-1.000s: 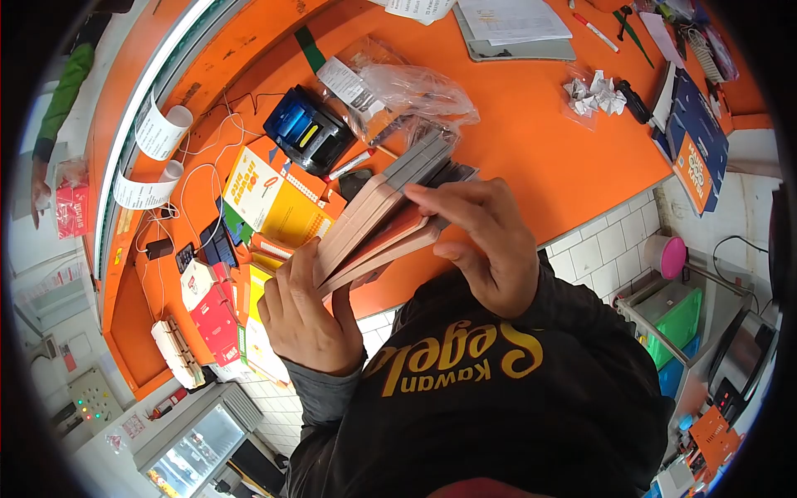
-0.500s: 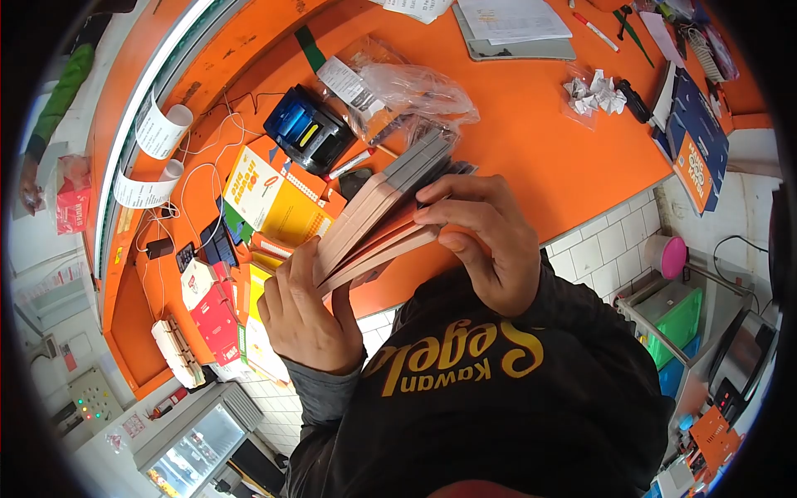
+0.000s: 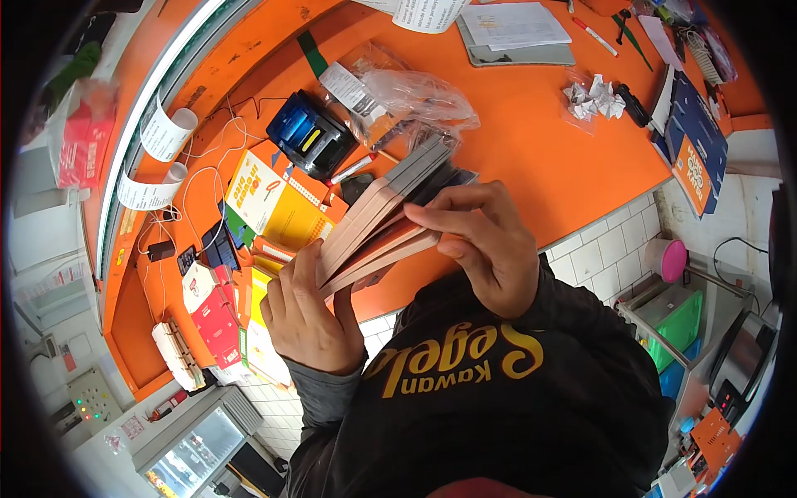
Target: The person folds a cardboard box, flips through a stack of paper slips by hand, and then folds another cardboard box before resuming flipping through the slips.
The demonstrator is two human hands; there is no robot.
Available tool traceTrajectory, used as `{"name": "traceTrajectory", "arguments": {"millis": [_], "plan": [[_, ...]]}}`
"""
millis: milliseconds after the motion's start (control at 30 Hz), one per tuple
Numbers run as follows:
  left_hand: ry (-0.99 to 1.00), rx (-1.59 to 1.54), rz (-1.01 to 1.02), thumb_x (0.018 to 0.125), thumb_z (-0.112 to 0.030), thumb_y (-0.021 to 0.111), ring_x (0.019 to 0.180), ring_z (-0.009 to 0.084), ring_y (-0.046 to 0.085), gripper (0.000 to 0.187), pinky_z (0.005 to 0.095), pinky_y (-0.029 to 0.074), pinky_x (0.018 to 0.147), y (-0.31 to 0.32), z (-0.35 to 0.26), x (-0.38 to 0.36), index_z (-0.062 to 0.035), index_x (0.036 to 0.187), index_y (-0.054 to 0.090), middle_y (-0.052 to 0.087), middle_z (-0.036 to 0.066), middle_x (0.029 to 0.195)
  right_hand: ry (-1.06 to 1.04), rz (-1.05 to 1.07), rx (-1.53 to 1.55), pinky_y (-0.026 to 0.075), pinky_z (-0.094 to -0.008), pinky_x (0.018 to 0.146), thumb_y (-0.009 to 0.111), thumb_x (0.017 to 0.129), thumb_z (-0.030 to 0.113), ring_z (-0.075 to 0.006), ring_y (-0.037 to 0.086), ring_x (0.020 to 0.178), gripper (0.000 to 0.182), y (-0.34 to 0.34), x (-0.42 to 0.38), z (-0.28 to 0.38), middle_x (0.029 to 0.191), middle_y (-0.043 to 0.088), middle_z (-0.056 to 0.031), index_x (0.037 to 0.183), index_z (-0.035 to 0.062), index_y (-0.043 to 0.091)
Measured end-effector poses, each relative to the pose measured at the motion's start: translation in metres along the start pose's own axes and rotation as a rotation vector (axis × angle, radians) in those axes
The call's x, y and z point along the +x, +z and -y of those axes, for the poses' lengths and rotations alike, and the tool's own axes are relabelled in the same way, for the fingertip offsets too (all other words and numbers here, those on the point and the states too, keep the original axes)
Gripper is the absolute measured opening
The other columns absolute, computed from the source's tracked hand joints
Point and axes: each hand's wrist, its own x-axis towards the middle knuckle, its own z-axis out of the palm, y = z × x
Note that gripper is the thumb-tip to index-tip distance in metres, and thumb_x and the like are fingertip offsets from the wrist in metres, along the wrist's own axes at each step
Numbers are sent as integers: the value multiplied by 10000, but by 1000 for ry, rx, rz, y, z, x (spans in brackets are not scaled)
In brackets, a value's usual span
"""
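Note:
A thick stack of paper [image 3: 374,207], pinkish at its lower end and grey toward its upper end, is held tilted above the orange counter. My left hand [image 3: 311,319] is closed round the lower left end, with the thumb underneath. On the right side, my right hand [image 3: 486,241] has its fingers bent against the stack's fanned edges, and the index fingertip rests by a dark gap between the layers. Behind the stack are a black and blue device [image 3: 310,134], a red and white marker [image 3: 352,169] and a clear plastic bag [image 3: 423,95].
Yellow and white packets [image 3: 270,199], red boxes [image 3: 217,319], cables and a phone [image 3: 219,247] lie left on the orange counter [image 3: 531,133]. A laptop with papers [image 3: 515,29], crumpled paper [image 3: 596,98] and a blue box [image 3: 696,141] are beyond. Paper rolls hang left.
My right index finger has shifted slightly along the stack's edge, and the other fingers have moved a little. At the upper left, a red package in a clear bag has moved up and right.

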Motion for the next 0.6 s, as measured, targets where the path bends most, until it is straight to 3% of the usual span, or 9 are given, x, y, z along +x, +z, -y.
{"name": "traceTrajectory", "arguments": {"millis": [133,433,600], "plan": [[3,8,2,721,-66,708,891,334,583,632,437,423,787,-1,0,1,-15,1318,507,622,144,1134,45,-36,79,484,-325,857,590,982,196,-221,595,953,293,4,-2,-1,1062,616,-117,1213,36,671],[7,9,-17,727,-76,710,892,335,588,633,431,424,791,1,1,1,-21,1324,507,624,147,1129,-24,34,-109,484,-318,856,589,970,231,-215,590,980,310,-1,3,3,1082,616,-108,1202,46,681],[5,6,-9,727,-71,707,884,335,586,632,430,423,786,0,0,1,-19,1324,507,624,148,1130,-5,14,-2,499,-308,823,589,978,147,-219,591,970,260,-1,1,-1,1075,612,-107,1200,45,679]]}}
